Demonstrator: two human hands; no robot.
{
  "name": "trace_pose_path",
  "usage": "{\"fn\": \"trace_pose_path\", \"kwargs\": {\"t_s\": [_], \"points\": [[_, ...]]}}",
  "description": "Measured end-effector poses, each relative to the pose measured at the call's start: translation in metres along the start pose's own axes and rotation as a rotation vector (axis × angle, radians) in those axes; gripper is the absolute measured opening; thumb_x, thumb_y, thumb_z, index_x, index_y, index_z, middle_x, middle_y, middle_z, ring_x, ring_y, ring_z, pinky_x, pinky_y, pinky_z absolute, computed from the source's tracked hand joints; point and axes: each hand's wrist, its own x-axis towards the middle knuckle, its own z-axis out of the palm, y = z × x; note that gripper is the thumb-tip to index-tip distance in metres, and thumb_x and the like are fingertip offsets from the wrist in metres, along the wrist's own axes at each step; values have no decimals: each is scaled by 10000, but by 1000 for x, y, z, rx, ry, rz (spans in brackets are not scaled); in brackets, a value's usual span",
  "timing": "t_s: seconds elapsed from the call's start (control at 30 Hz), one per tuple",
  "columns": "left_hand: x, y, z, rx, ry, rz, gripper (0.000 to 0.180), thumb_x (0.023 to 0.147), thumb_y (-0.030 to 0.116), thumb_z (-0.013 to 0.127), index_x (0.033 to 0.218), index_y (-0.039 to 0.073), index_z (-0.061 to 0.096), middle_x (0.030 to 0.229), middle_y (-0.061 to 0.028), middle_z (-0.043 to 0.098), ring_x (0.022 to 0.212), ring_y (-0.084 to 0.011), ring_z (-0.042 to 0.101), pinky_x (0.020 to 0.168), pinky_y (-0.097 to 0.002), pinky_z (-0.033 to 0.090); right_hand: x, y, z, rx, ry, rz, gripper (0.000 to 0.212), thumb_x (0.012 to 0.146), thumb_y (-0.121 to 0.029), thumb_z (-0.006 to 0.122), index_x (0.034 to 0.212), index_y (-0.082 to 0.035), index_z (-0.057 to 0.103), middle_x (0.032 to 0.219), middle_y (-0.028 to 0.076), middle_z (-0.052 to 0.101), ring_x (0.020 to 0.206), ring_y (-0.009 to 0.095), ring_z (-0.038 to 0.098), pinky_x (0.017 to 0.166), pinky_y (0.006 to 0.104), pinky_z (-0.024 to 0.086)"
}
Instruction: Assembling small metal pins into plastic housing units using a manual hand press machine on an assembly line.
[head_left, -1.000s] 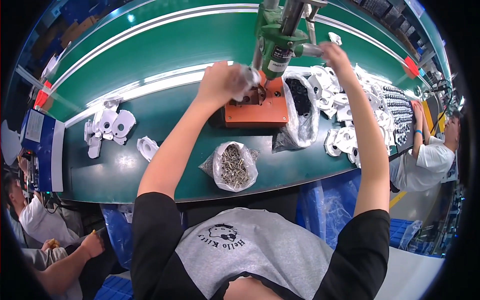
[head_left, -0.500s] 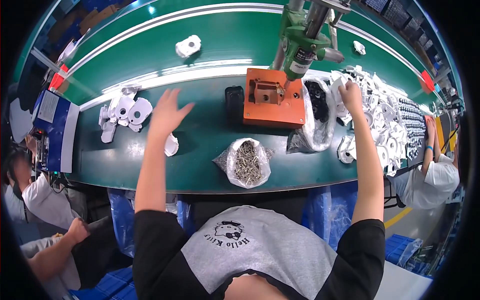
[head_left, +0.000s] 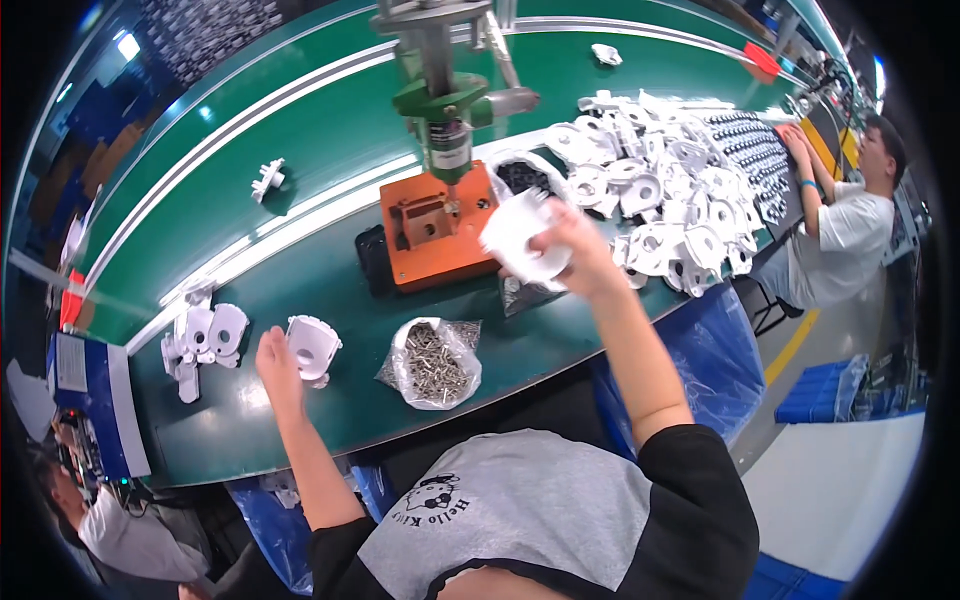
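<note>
My right hand [head_left: 580, 250] grips a white plastic housing [head_left: 515, 235], raised over the right edge of the orange fixture and slightly blurred by motion. At the left, my left hand [head_left: 278, 370] is closed at the near edge of another white plastic housing [head_left: 315, 345], which has a round hole; part of the grip is hidden. The orange fixture block [head_left: 430, 270], with a cavity in its top, sits under the green press head [head_left: 447, 140]. Between my arms lies an opened plastic bag of metal screws [head_left: 437, 365].
White housings are heaped [head_left: 650, 190] at the right, and a smaller group [head_left: 205, 335] lies at the left. A bag of black parts [head_left: 525, 175] stands behind my right hand. One housing [head_left: 268, 180] rests on the green belt. A co-worker [head_left: 850, 230] sits at the right.
My right hand has come from the heap toward the fixture with a white housing. My left hand, spread before, has drawn back and closed at the other housing. The whole view has turned.
</note>
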Motion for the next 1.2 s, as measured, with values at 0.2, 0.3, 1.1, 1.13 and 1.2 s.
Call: {"fn": "trace_pose_path", "kwargs": {"t_s": [0.2,0.3,1.1,1.13,1.2], "points": [[-36,68,106,-281,-160,221,292,984,288,491,893,21,566,819,-5,557,751,-86,504,700,-242,427,-27,64,61,-855,114,-400,261,764,-103,654,852,-39,417,1083,144,505,917,168,501,808,300,429],[-64,91,140,-423,-170,308,279,991,273,470,922,8,523,968,-71,554,865,-110,501,771,-249,421,-24,77,74,-1039,39,-535,337,780,-179,682,970,-23,450,1207,211,426,983,337,533,826,368,450],[-105,108,142,-214,-251,520,295,973,81,433,1237,-24,514,1219,-149,519,1107,-249,535,969,-327,403,-33,84,75,-412,-23,-436,211,939,-98,521,1113,-30,424,1166,82,500,960,113,502,820,262,442],[-104,111,142,-198,-218,532,281,954,53,473,1217,-5,553,1146,-149,563,1024,-246,577,898,-317,448,-33,84,76,-438,-15,-450,200,941,-95,514,1108,-30,425,1179,84,493,957,115,506,816,263,443],[-104,115,140,-156,-238,540,288,943,43,489,1219,2,558,1121,-146,567,980,-241,587,855,-316,464,-31,89,70,-446,-1,-490,201,935,-91,525,1095,-24,423,1202,99,489,942,118,521,791,266,455]]}}
